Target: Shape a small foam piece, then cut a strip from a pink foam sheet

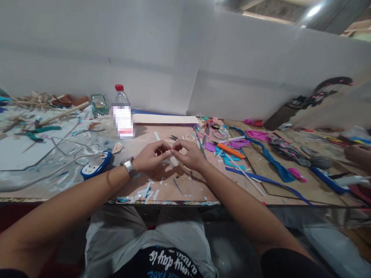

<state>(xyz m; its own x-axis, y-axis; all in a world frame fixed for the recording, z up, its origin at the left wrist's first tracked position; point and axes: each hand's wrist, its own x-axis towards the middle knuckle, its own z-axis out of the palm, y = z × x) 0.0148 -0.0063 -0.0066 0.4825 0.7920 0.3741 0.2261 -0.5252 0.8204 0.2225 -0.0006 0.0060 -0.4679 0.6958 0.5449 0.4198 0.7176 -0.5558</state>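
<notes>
My left hand (153, 154) and my right hand (189, 154) meet over the workbench (185, 187), fingertips pinched together. Between and just below the fingers is a small whitish piece (173, 161), perhaps paper or tape; its kind is too small to make out. Both hands are closed around this spot, and the fingers cover part of the piece. A metal watch (129, 167) sits on my left wrist. Beneath the hands, paper scraps (147, 193) in white and blue lie near the front edge. Small dark scissors (174, 138) rest just behind the hands.
Left are a blue power strip (97, 165) with cables, green-handled pliers (39, 133) and a red-capped bottle (121, 96). Right lie an orange utility knife (230, 150), blue ribbon (269, 183) and coloured paper. At far right another person's hand (358, 156) shows. A white wall (162, 58) stands behind.
</notes>
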